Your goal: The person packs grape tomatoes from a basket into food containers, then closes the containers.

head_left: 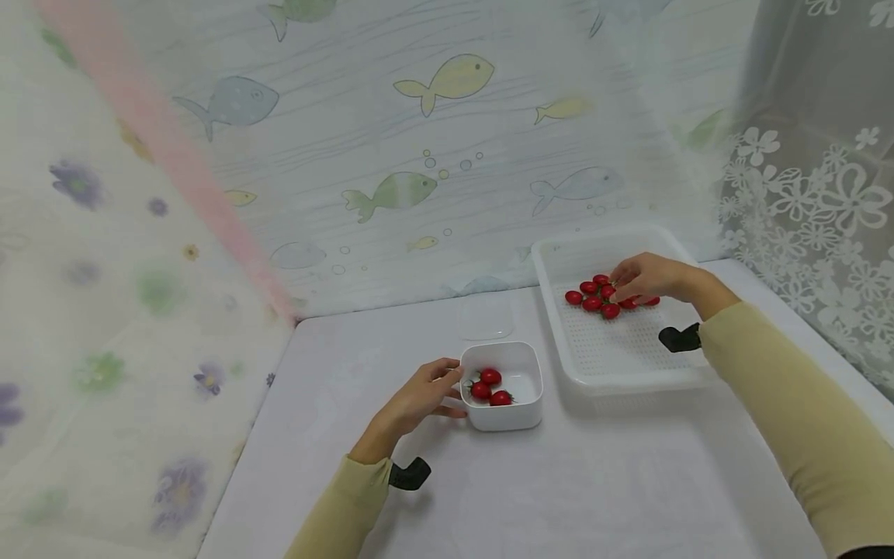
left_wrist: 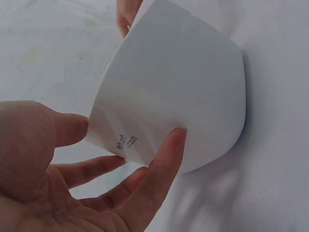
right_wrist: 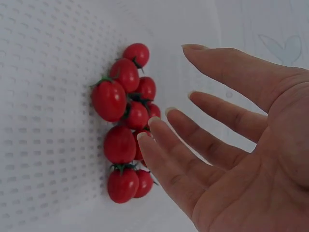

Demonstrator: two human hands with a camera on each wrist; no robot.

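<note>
A small white square box (head_left: 504, 420) stands on the table with 3 red cherry tomatoes (head_left: 491, 377) inside. My left hand (head_left: 422, 394) is at its left side. In the left wrist view the fingertips (left_wrist: 179, 136) rest against the box's printed wall, spread rather than wrapped round it. My right hand (head_left: 653, 277) hovers over a white perforated basket (head_left: 621, 381), above a cluster of cherry tomatoes (head_left: 591, 303). In the right wrist view its fingers are extended and spread, nothing between them, the tips right beside the tomatoes (right_wrist: 119, 145), which have green stems.
A clear, flat lid (head_left: 486, 318) lies on the white table (head_left: 335, 419) behind the box. The basket is to the box's right. A fish-patterned curtain (head_left: 391, 194) hangs behind the table, with a flowered sheet (head_left: 140, 310) on the left and lace (head_left: 796, 186) at right.
</note>
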